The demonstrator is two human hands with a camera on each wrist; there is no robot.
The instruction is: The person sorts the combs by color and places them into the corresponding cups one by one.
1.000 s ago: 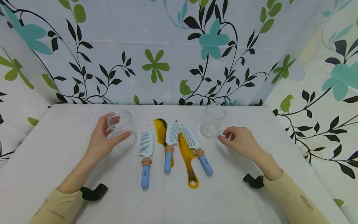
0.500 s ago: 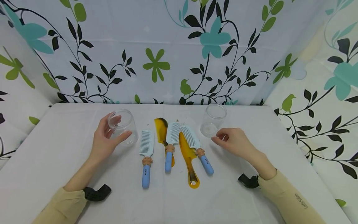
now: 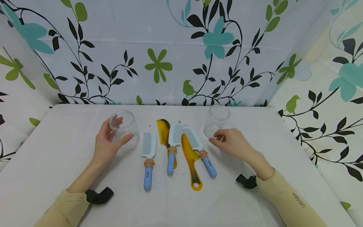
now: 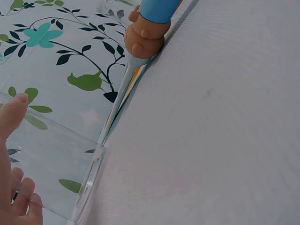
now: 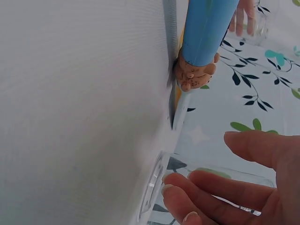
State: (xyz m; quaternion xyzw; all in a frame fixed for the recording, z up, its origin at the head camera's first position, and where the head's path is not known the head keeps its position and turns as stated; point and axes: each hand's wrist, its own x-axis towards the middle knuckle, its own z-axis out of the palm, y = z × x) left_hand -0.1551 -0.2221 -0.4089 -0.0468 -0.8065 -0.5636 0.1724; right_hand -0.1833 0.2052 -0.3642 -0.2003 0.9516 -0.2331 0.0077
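My left hand [image 3: 106, 142] holds a clear cup [image 3: 131, 126] on the left of the table, thumb on the near side and fingers round the back. In the left wrist view the cup's base [image 4: 91, 185] is at the table surface. A second clear cup [image 3: 216, 119] stands upright at the back right. In front of its base is my right hand [image 3: 233, 142], fingers loosely bent and holding nothing. The right wrist view has thumb [image 5: 253, 145] and fingers apart, with that cup behind them; whether they touch it I cannot tell.
Between the hands lie several combs: a pale blue comb [image 3: 148, 145] on the left, two more blue-handled ones, and two amber combs, one [image 3: 190, 154] crossing under the right blue comb [image 3: 193, 138]. A patterned cloth [image 3: 158, 66] hangs behind the white table [image 3: 170, 208].
My right hand has moved left, from beside the right cup to in front of its base. My left hand keeps its hold on the left cup; the combs have not moved.
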